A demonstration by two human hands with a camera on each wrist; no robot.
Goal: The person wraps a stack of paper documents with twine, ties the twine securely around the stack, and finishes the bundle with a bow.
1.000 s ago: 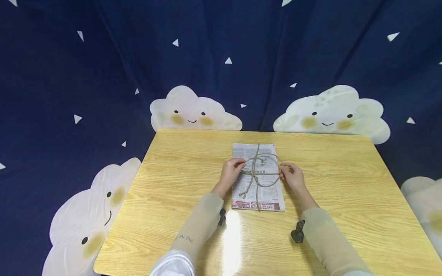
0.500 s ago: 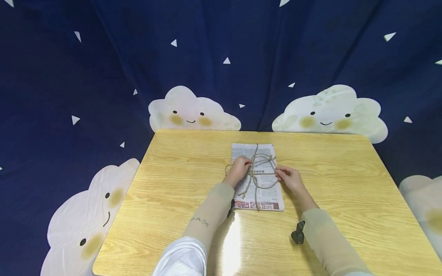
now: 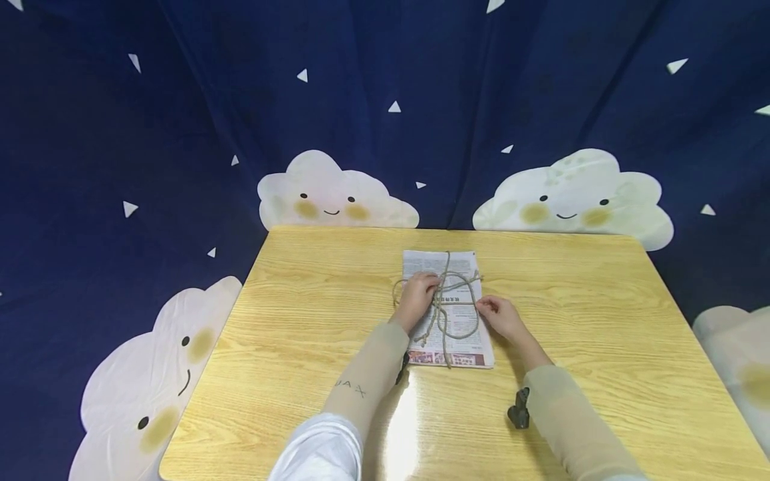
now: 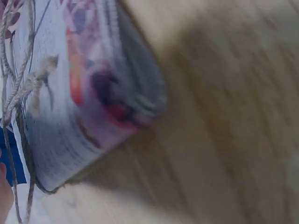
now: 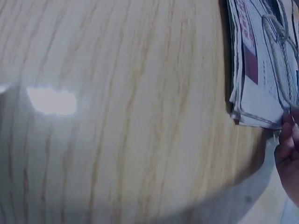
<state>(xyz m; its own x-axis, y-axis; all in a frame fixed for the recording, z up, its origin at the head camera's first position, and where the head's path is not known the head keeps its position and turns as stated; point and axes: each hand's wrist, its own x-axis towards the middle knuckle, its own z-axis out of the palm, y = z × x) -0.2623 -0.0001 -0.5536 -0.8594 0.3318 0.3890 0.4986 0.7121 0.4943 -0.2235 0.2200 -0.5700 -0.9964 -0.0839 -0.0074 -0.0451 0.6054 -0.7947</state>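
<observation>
A: Both bare hands are at the stack of folded, grey-white printed newspapers [image 3: 462, 319], bound crosswise with brown twisted twine [image 3: 460, 303]! Where does it lie?

B: Flat on the yellow wood-grain table [image 3: 313, 294], near the middle of the far edge, well apart from both far corners. A pink-and-red printed strip [image 3: 463, 359] runs along the stack's near side.

A: And the left hand [image 3: 418, 294]?

B: Over the stack's left side, fingers curled in at the crossing and pinching twine; which strand, I can't tell, the fingers cover it. A small loop pokes out past that side.

A: Over to the right hand [image 3: 504, 318]!

B: Thumb and fingertips have a pinch on the big round loop, right at the stack's right side. One knotted end lies towards the stack's near left corner, another end points to its right side.

A: Sleeves?

B: Beige sleeves [image 3: 565, 414] on both forearms, dark markings on the left one. Beyond the table's far edge hangs a dark blue curtain [image 3: 385, 40] with white triangles and smiling white clouds [image 3: 337, 180].
</observation>
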